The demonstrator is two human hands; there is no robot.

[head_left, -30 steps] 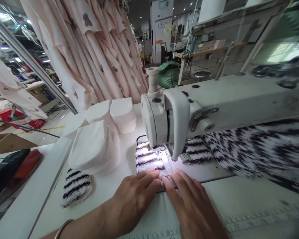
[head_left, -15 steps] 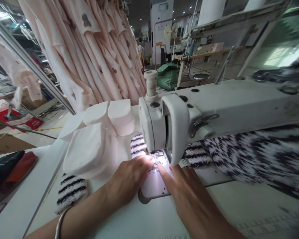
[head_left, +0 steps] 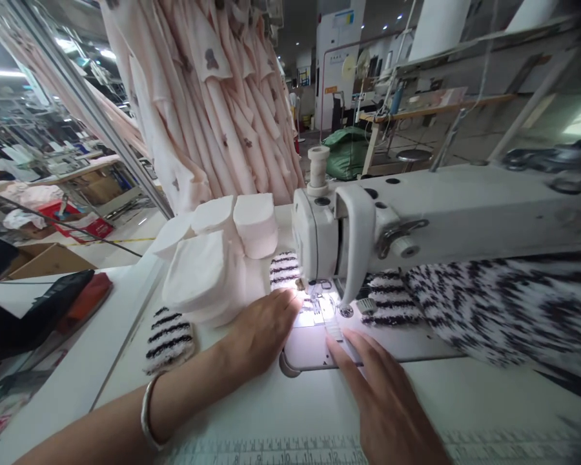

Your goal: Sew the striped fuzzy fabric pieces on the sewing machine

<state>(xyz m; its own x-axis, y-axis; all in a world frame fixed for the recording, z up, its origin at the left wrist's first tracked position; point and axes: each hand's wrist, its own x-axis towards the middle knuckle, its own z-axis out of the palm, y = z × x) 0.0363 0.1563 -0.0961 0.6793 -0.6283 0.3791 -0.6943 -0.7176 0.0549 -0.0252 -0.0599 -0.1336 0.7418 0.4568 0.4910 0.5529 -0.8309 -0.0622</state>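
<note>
While both hands lie flat on the sewing table (head_left: 465, 394), the scene runs from dark clutter at nine o'clock to striped cloth at three. Farthest left, a black and red object (head_left: 72, 300) rests on a side ledge. Next, at about eight o'clock from the needle, a small striped piece (head_left: 168, 330) lies flat on the table, just below a stack of white pads (head_left: 201, 278); more white pads (head_left: 255, 223) stand behind it toward eleven o'clock. Above them, at twelve, pink garments (head_left: 223, 110) hang in a row.

A bracelet (head_left: 148, 413) circles the left wrist. The left hand (head_left: 264, 326) is laid palm down, fingers together and extended, tips at the lit spot beside the presser foot (head_left: 319, 294); it holds nothing, only pressing down. A second striped piece (head_left: 285, 270) shows just beyond those fingertips, at eleven o'clock from the foot, partly hidden behind the machine head (head_left: 319, 242).

The right hand (head_left: 387, 400) lies at five o'clock from the needle, fingers straight and slightly spread, the index tip touching a narrow white strip (head_left: 336, 330) on the plate (head_left: 314, 349). It grips nothing.

Right of the foot, a long run of striped cloth (head_left: 489, 310) passes under the machine arm (head_left: 474, 206) toward three o'clock.
</note>
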